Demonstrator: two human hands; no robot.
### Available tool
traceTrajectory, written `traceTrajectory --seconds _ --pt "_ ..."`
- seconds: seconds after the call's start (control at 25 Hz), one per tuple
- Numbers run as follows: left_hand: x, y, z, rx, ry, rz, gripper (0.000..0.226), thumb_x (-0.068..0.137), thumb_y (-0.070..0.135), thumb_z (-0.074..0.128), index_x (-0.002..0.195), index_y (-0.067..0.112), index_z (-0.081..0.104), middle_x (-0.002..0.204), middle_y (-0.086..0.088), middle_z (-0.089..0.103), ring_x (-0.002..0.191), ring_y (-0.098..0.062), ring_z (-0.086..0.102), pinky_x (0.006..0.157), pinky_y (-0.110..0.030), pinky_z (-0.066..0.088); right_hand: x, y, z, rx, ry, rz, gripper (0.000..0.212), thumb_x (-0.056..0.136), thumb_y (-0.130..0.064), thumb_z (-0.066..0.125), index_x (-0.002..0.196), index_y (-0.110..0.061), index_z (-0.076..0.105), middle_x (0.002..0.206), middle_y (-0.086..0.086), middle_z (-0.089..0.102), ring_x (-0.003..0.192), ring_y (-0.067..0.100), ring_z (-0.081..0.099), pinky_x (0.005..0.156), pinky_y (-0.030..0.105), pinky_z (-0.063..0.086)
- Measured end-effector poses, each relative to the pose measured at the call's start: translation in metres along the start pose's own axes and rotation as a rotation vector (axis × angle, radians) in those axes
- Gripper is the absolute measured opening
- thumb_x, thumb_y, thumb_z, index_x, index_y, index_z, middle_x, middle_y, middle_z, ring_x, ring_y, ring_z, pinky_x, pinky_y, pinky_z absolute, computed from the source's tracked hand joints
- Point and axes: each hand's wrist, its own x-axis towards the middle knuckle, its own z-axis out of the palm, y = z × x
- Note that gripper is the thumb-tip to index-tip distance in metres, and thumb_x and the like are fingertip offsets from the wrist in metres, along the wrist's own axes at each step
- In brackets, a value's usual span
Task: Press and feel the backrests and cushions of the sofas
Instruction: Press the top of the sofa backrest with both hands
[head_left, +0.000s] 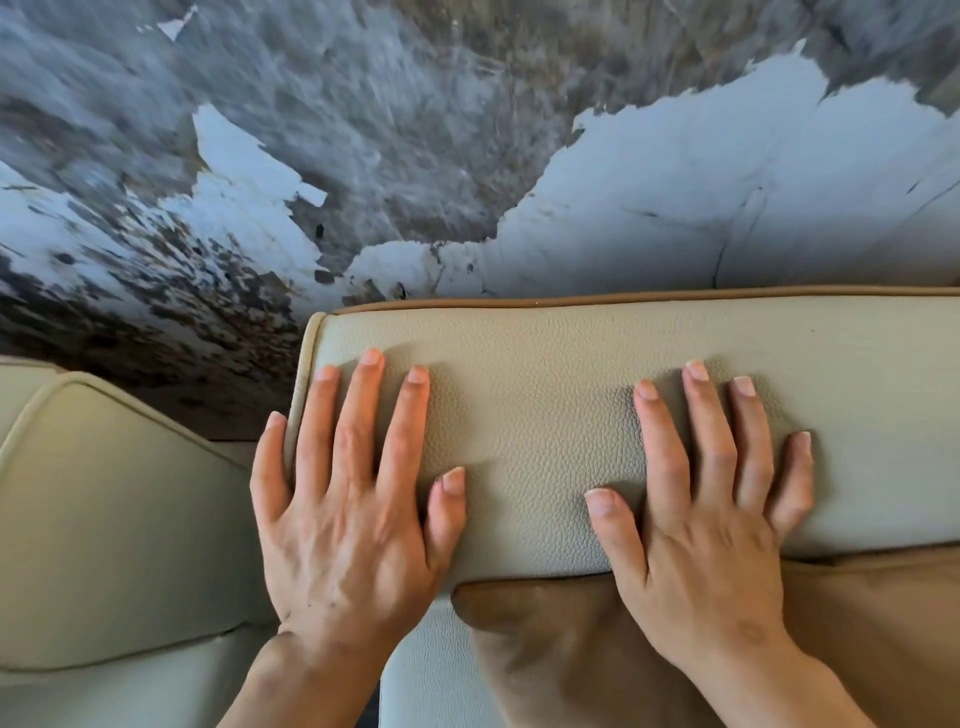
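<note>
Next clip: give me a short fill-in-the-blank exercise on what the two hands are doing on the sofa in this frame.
1. Both hands lie palm-down on the cream pebbled-leather backrest, with their fingers ____.
2. The left hand sits at the backrest's ____ end.
3. Below the right hand lies a cushion coloured ____.
4. The wall behind the sofa shows ____ paint.

Missing words: spread; left; tan; peeling
</note>
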Motion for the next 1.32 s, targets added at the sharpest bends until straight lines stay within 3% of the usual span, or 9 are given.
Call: traceTrajectory --seconds 0.36,0.56,0.88,1.0,1.16,1.32 --pt "0.067 0.004 0.041 -0.033 0.023 0.041 0.059 0.099 0.05 0.025 0.147 0.02 0.04 0.153 -0.01 0.043 0.141 -0.032 0.039 0.111 -0.057 0.03 0.054 0.009 0.034 -0.075 0.049 0.068 0.068 0.096 -0.059 0.021 0.151 -0.02 0.027 0.156 0.016 0.031 0.144 0.039 0.023 0.112 0.064 0.012" --pt "0.095 0.007 0.06 -0.051 0.041 0.07 0.059 0.099 0.049 0.026 0.148 0.019 0.041 0.153 -0.011 0.042 0.143 -0.033 0.035 0.117 -0.058 0.022 0.08 0.014 0.049 -0.088 0.064 0.098 0.068 0.096 -0.059 0.02 0.151 -0.02 0.026 0.156 0.015 0.03 0.145 0.038 0.021 0.113 0.064 0.012" --pt "0.109 0.009 0.073 -0.066 0.054 0.099 0.059 0.099 0.049 0.026 0.148 0.017 0.039 0.153 -0.012 0.043 0.141 -0.034 0.039 0.115 -0.053 0.027 0.089 0.018 0.06 -0.105 0.113 0.096 0.067 0.097 -0.059 0.023 0.152 -0.02 0.026 0.156 0.015 0.032 0.144 0.038 0.023 0.113 0.063 0.013" --pt "0.109 0.009 0.071 -0.082 0.017 0.1 0.059 0.1 0.048 0.026 0.148 0.017 0.038 0.153 -0.013 0.042 0.142 -0.034 0.037 0.115 -0.053 0.025 0.09 0.014 0.052 -0.098 0.051 0.116 0.067 0.096 -0.058 0.022 0.15 -0.02 0.028 0.156 0.015 0.031 0.145 0.037 0.022 0.114 0.062 0.011" --pt "0.111 0.006 0.056 -0.149 -0.101 0.109 0.06 0.101 0.049 0.024 0.15 0.016 0.035 0.156 -0.013 0.037 0.145 -0.034 0.03 0.118 -0.052 0.018 0.091 0.007 0.025 -0.095 -0.152 0.154 0.07 0.092 -0.06 0.024 0.153 -0.025 0.021 0.162 0.007 0.019 0.149 0.032 0.012 0.117 0.06 0.009" --pt "0.102 -0.014 0.024 -0.272 -0.308 0.165 0.067 0.098 0.054 0.014 0.155 0.02 0.021 0.164 -0.01 0.016 0.152 -0.03 0.007 0.122 -0.05 0.001 0.075 -0.023 -0.021 -0.093 -0.188 0.196 0.071 0.093 -0.06 0.018 0.154 -0.026 0.013 0.164 0.005 0.013 0.15 0.029 0.008 0.118 0.058 0.007"
